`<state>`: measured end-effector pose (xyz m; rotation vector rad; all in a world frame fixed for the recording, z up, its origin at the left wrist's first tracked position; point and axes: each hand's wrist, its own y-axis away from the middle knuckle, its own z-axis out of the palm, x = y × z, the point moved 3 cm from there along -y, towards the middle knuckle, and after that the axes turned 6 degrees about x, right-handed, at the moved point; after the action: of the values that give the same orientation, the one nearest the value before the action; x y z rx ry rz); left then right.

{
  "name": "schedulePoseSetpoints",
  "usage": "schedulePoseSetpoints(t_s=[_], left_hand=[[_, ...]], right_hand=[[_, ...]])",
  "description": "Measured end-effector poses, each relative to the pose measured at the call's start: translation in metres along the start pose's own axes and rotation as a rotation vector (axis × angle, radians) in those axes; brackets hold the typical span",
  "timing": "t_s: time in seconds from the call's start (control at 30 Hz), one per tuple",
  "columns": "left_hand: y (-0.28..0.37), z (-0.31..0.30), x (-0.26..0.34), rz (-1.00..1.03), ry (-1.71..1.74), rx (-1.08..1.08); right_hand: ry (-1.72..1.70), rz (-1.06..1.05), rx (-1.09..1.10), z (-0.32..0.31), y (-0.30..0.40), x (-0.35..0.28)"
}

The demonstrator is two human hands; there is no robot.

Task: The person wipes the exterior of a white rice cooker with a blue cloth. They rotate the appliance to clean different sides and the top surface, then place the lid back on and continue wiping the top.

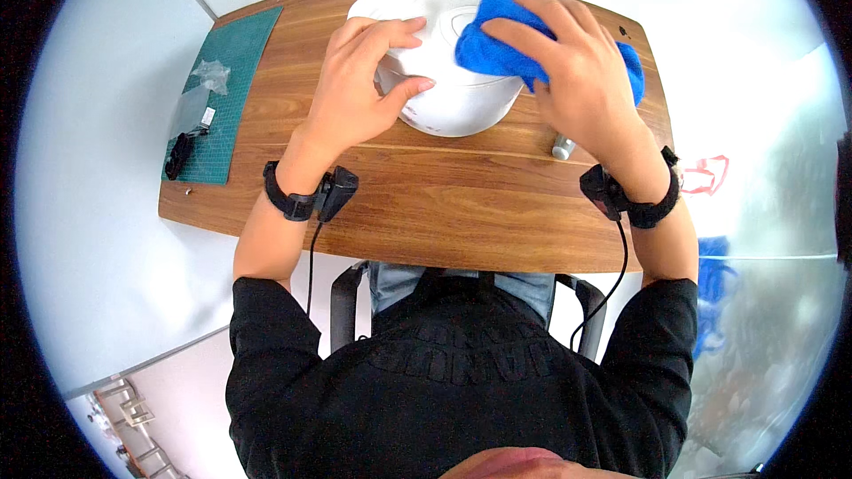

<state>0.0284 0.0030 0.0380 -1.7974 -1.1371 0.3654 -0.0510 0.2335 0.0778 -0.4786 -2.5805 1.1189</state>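
A white round vessel [459,106], seemingly plastic, stands at the far middle of the wooden table. Circular ridges show on its upper face, and dark reddish smudges mark its near lower side. My left hand [363,80] grips its left side, fingers over the top and thumb lower down. Bunched in my right hand [579,66] is a blue cloth [499,33], which lies against the vessel's upper right part. Some of the cloth hangs out beyond the hand's right side. Below my right palm, a grey cylindrical object [564,146] is partly hidden by the wrist.
On the table's [413,206] left end lies a green cutting mat [233,86] bearing crumpled clear plastic [212,76], a clear bag [191,110] and a black item [178,156]. Small black bits [624,32] sit at the far right corner. Cables hang from both wrist-worn devices.
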Motion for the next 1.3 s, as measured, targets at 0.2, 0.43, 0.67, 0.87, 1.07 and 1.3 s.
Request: schedulePoseSetpoints(t_s=[0.2, 0.43, 0.67, 0.87, 1.07, 1.3], left_hand=[[-0.003, 0.009, 0.008, -0.01, -0.049, 0.028], [-0.003, 0.014, 0.02, -0.079, -0.089, 0.077], [-0.002, 0.015, 0.02, 0.009, -0.117, 0.055], [0.0, 0.016, 0.016, -0.037, -0.092, 0.031], [0.0, 0.013, 0.012, -0.006, -0.111, -0.008], [-0.001, 0.013, 0.016, 0.068, -0.2, -0.064]], right_hand=[[0.106, -0.013, -0.026, 0.004, -0.013, -0.017], [0.053, 0.0, 0.017, 0.01, -0.012, -0.012], [0.155, 0.137, 0.097, 0.008, 0.0, -0.006], [0.1, 0.056, 0.164, 0.012, 0.016, -0.036], [-0.009, 0.052, 0.197, 0.011, 0.043, -0.04], [-0.236, 0.221, 0.067, 0.016, 0.079, -0.018]])
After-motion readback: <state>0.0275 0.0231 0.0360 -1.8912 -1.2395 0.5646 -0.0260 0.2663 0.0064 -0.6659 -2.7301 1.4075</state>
